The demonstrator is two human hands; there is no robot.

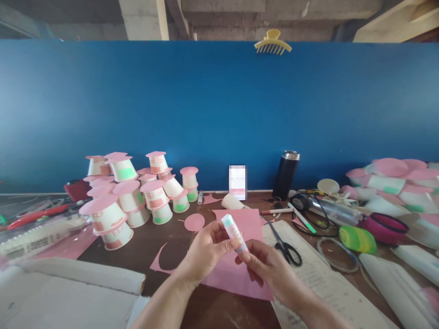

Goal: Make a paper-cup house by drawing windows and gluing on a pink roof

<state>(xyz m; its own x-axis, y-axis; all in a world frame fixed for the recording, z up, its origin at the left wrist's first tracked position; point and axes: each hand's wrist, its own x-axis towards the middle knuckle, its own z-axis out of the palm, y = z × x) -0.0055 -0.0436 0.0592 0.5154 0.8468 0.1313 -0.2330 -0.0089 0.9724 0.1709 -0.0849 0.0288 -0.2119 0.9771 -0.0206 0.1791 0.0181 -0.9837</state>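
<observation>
"Tube (229, 224): where is it held?"
"Above the pink sheet (228, 279), gripped by left hand (209, 246) and right hand (261, 262); perhaps uncapped, unclear."
"Progress?"
"Many cups (157, 201) are topped; one disc (194, 222) is left loose."

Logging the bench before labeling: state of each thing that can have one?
Left hand: fingers closed on the tube's upper part
Right hand: fingers closed on its lower end
Patterned tube: held tilted; can't tell whether capped
Scissors: lying down, blades seemingly closed
Dark flask: standing, lid off
Pink sheet: lying flat
Loose cup: on its side
Pink disc: cut out, lying down
Decorated cups at left: stacked, mostly upside down
</observation>
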